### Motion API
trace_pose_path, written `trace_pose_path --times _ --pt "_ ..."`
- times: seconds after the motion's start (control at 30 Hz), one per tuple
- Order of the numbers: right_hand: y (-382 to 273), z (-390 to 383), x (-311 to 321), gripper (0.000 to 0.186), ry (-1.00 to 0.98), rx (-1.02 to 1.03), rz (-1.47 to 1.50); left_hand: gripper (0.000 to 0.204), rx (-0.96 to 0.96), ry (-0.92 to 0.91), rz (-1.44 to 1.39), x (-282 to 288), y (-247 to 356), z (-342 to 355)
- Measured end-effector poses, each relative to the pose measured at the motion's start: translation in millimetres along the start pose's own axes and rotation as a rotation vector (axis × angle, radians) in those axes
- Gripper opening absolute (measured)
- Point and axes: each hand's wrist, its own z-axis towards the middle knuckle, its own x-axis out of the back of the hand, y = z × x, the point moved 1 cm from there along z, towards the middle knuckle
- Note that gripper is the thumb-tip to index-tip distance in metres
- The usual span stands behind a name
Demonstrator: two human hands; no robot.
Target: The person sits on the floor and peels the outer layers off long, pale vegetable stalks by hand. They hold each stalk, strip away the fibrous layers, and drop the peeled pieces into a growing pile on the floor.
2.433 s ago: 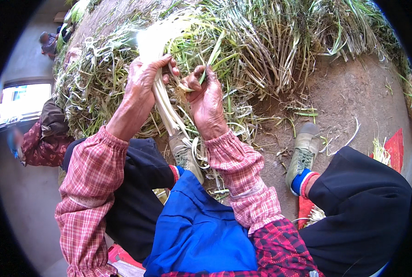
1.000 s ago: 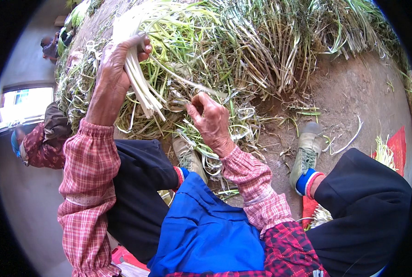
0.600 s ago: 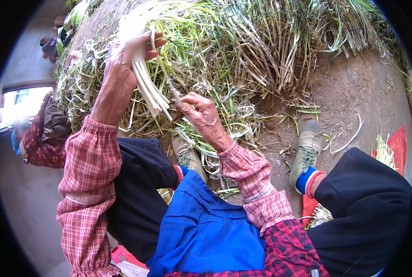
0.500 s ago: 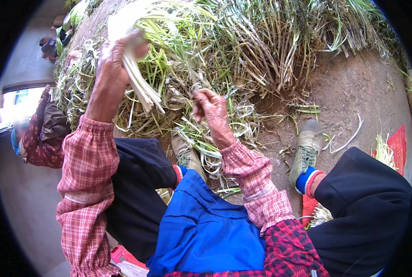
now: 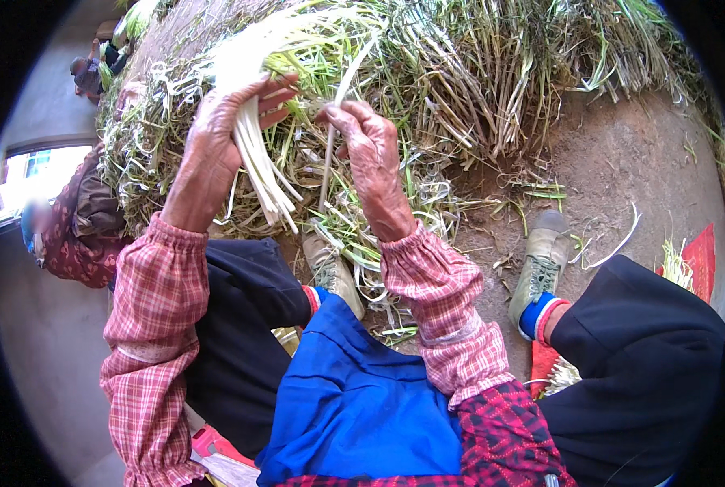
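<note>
My left hand point(image 5: 216, 130) is wrapped round a bundle of slim white stalks point(image 5: 258, 166) with pale green leaves, their bare ends pointing down toward me. Some of its fingers stick out past the bundle. Just to its right, my right hand point(image 5: 372, 158) pinches a single long pale stalk point(image 5: 329, 158) between thumb and forefinger. That stalk hangs nearly upright, apart from the bundle. The leafy tops over my left hand are washed out by glare. Beneath both hands spreads a heap of loose green leaves and peeled strips point(image 5: 362, 219).
A thick pile of uncut stalks point(image 5: 484, 97) lies on the dirt floor point(image 5: 606, 154) ahead. Trimmed white stalks point(image 5: 561, 377) rest on red sheets point(image 5: 701, 258) by my right leg. Another person point(image 5: 78, 227) sits at the left, and one more is farther back.
My right hand has risen away from me and now shows a single stalk in its pinch. My left hand has shifted slightly right with the bundle, its fingers more spread.
</note>
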Motion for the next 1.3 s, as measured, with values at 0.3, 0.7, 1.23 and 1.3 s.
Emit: trace_pose_path --times 0.3,0.7,1.23,1.3 --pt "-25 14 -6 0.032 -0.124 0.238 -0.643 0.038 0.178 0.067 -0.049 -27 -18 -21" --pt "45 11 19 0.033 -0.234 -0.259 0.143 0.029 0.194 -0.178 -0.004 -21 -19 -21" --pt "71 -22 64 0.009 -0.176 0.052 -1.061 0.041 -0.456 0.146 -0.130 26 47 -5" --pt "65 3 85 0.007 0.116 0.299 -1.148 0.033 -0.400 0.031 -0.252 34 57 -3"
